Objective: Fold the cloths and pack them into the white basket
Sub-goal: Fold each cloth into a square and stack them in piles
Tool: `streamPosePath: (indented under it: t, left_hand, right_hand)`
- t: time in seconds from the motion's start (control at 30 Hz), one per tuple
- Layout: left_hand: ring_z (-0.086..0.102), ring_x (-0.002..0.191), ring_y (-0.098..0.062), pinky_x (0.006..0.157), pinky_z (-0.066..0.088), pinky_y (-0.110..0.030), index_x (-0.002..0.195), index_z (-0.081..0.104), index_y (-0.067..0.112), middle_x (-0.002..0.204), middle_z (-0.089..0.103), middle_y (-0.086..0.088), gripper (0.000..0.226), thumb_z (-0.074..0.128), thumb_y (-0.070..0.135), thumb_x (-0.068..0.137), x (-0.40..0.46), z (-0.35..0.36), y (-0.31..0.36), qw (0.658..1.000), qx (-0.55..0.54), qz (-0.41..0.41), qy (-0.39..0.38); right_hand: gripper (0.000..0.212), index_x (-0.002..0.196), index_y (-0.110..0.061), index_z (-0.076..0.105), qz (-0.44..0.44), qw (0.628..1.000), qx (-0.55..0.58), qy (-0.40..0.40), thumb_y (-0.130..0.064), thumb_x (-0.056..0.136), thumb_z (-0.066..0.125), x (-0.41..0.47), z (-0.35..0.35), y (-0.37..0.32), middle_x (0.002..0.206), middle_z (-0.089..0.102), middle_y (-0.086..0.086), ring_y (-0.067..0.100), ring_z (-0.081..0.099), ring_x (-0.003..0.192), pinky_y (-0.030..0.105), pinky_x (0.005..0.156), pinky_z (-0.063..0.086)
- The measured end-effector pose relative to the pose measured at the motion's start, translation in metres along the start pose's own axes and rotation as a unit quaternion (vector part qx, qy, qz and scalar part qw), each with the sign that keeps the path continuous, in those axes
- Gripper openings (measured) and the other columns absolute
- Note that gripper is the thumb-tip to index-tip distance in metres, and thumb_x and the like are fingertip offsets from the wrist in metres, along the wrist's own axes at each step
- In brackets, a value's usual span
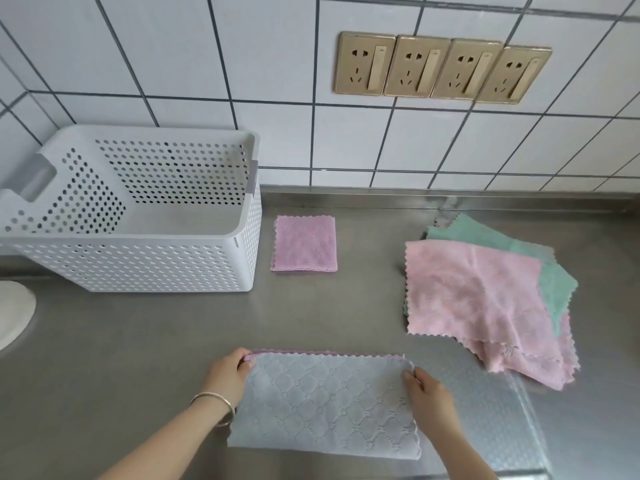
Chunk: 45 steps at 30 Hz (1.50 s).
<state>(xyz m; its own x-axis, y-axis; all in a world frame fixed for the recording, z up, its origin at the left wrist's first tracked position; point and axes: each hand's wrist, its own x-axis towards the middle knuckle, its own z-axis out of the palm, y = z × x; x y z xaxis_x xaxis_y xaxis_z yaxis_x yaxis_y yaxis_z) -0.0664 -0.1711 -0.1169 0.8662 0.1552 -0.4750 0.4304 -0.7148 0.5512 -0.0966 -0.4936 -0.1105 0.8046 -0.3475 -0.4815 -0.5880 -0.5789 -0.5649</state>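
Note:
A pale blue-grey cloth [325,403] with a purple underside lies folded in half on the steel counter, near the front edge. My left hand [228,375] pinches its far left corner. My right hand [429,396] grips its far right corner. A small folded purple cloth [304,244] lies flat beside the white perforated basket [166,268], which stands at the back left with nothing visible inside. At the right sits a loose pile of unfolded cloths, a pink cloth [471,292] on top of a green cloth [554,282].
The steel counter [138,341] runs to a white tiled wall carrying a row of gold sockets [440,69]. A white round object [14,313] shows at the left edge. A shiny patterned strip [498,410] lies under the right side of the cloth.

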Motion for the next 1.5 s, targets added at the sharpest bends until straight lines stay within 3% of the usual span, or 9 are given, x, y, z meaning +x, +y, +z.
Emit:
streamPosePath:
  t: [0.5, 0.63, 0.77, 1.0, 1.07, 1.17, 1.37, 1.43, 1.5]
  left_hand:
    - [0.062, 0.089, -0.036, 0.069, 0.046, -0.035, 0.085, 0.044, 0.013, 0.092, 0.066, -0.016, 0.013, 0.052, 0.023, 0.089, 0.01, 0.001, 0.018, 0.987, 0.135, -0.038, 0.077]
    - [0.061, 0.079, -0.03, 0.068, 0.049, -0.037, 0.088, 0.055, 0.02, 0.088, 0.062, -0.006, 0.022, 0.058, 0.031, 0.069, -0.005, 0.015, 0.021, 0.95, 0.215, 0.155, 0.163]
    - [0.042, 0.122, -0.017, 0.098, 0.026, -0.05, 0.117, 0.056, 0.032, 0.127, 0.059, 0.008, 0.054, 0.04, 0.063, 0.076, -0.024, 0.052, 0.032, 0.883, 0.342, 0.321, -0.009]
    - [-0.01, 0.143, -0.029, 0.104, 0.005, -0.067, 0.14, 0.009, 0.044, 0.154, 0.011, 0.007, 0.095, 0.032, 0.087, 0.058, -0.028, 0.07, 0.039, 0.852, 0.409, 0.293, -0.147]
    - [-0.039, 0.134, -0.024, 0.104, -0.018, -0.067, 0.132, -0.023, 0.047, 0.149, -0.032, 0.011, 0.095, 0.033, 0.083, 0.064, -0.025, 0.074, 0.039, 0.854, 0.403, 0.304, -0.123]
    - [-0.038, 0.135, -0.022, 0.105, -0.021, -0.065, 0.138, -0.025, 0.039, 0.141, -0.042, 0.009, 0.103, 0.036, 0.08, 0.067, -0.029, 0.07, 0.049, 0.858, 0.41, 0.277, -0.136]
    - [0.021, 0.143, -0.017, 0.116, 0.02, -0.034, 0.134, 0.047, 0.024, 0.151, 0.033, -0.003, 0.082, 0.031, 0.078, 0.075, -0.047, 0.047, 0.084, 0.976, 0.032, 0.194, -0.091]
    - [0.062, 0.102, -0.026, 0.082, 0.045, -0.028, 0.083, 0.065, 0.021, 0.103, 0.067, -0.016, 0.051, 0.046, 0.067, 0.073, -0.05, 0.035, 0.098, 0.972, -0.166, 0.075, -0.148]
    - [0.055, 0.059, -0.021, 0.055, 0.042, -0.021, 0.058, 0.052, 0.015, 0.063, 0.057, -0.009, 0.041, 0.057, 0.052, 0.076, -0.048, 0.026, 0.098, 0.964, -0.233, 0.012, -0.125]
  right_hand:
    - [0.033, 0.068, -0.022, 0.045, 0.041, 0.993, -0.11, 0.034, -0.044, 0.091, 0.046, 0.009, 0.005, -0.011, 0.072, 0.056, 0.001, 0.024, 0.052, 0.075, 0.029, 0.062, 0.042]
    - [0.028, 0.09, -0.018, 0.048, 0.027, 0.989, -0.121, 0.078, -0.046, 0.09, 0.046, -0.002, 0.004, -0.006, 0.088, 0.061, 0.001, 0.023, 0.057, 0.079, 0.031, 0.066, 0.045]
    - [0.026, 0.101, -0.016, 0.048, 0.042, 0.993, -0.091, 0.059, -0.038, 0.089, 0.05, -0.021, 0.015, 0.0, 0.108, 0.057, 0.005, 0.025, 0.056, 0.1, 0.032, 0.077, 0.041]
    - [0.045, 0.113, -0.021, 0.057, 0.101, 0.972, -0.213, -0.013, -0.05, 0.08, 0.047, -0.034, 0.014, 0.002, 0.115, 0.053, 0.003, 0.022, 0.045, 0.109, 0.033, 0.083, 0.04]
    - [0.041, 0.106, -0.023, 0.06, 0.106, 0.97, -0.215, -0.043, -0.05, 0.078, 0.047, -0.035, 0.012, 0.0, 0.111, 0.055, 0.002, 0.021, 0.047, 0.106, 0.031, 0.079, 0.042]
    - [0.017, 0.082, -0.023, 0.058, 0.097, 0.983, -0.152, -0.037, -0.038, 0.077, 0.051, -0.043, 0.012, -0.008, 0.095, 0.062, 0.0, 0.019, 0.059, 0.089, 0.031, 0.077, 0.051]
    - [0.009, 0.083, -0.017, 0.051, -0.135, 0.977, -0.1, 0.134, -0.014, 0.081, 0.059, -0.079, 0.031, -0.044, 0.082, 0.061, 0.001, 0.026, 0.063, 0.069, 0.036, 0.057, 0.05]
    - [0.012, 0.083, -0.015, 0.057, -0.246, 0.958, -0.08, 0.125, -0.01, 0.074, 0.064, -0.088, 0.051, -0.059, 0.081, 0.063, 0.002, 0.025, 0.063, 0.06, 0.037, 0.048, 0.051]
    - [0.023, 0.084, -0.018, 0.054, -0.354, 0.928, -0.071, 0.09, -0.01, 0.066, 0.064, -0.094, 0.071, -0.072, 0.078, 0.06, 0.0, 0.02, 0.058, 0.055, 0.024, 0.044, 0.046]
